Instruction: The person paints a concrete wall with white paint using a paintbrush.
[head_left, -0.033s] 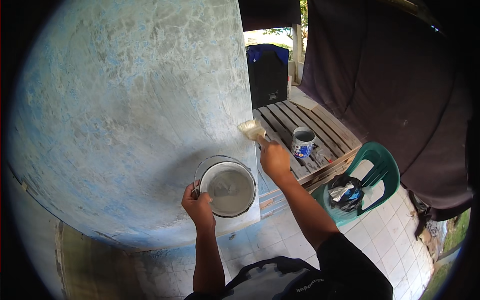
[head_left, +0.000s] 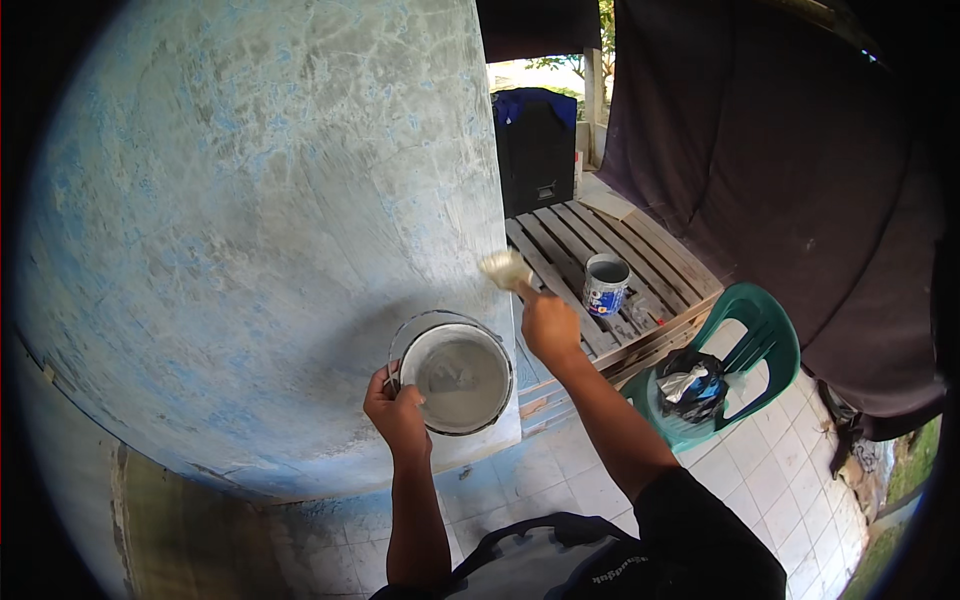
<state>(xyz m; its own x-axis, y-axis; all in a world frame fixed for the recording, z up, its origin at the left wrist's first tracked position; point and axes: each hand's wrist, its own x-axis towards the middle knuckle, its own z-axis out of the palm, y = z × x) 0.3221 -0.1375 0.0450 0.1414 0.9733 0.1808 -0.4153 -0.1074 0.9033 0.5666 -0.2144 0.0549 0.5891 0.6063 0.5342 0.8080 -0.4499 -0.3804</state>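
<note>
My left hand (head_left: 398,408) grips the rim of a round bucket (head_left: 508,385), fingers outside and thumb over the edge. Thin greyish-white paint (head_left: 455,380) covers its bottom, and its wire handle stands up toward the wall. In my right hand (head_left: 550,325) is a wide paintbrush (head_left: 507,268), held by its handle with the pale bristles pointing up and left. The bristles are at the right edge of the wall (head_left: 330,200), which is patchy grey-white over blue; whether they touch it I cannot tell.
A slatted wooden platform (head_left: 640,245) stands right of the wall, bearing a paint can (head_left: 606,285) and a black speaker-like box (head_left: 540,150). A green plastic chair (head_left: 785,330) holds a black plastic bag (head_left: 693,385). Dark cloth (head_left: 760,180) hangs at the right above the tiled floor (head_left: 740,490).
My right hand and the paintbrush have shifted slightly downward near the wall's edge. The left hand and the bucket stay where they were.
</note>
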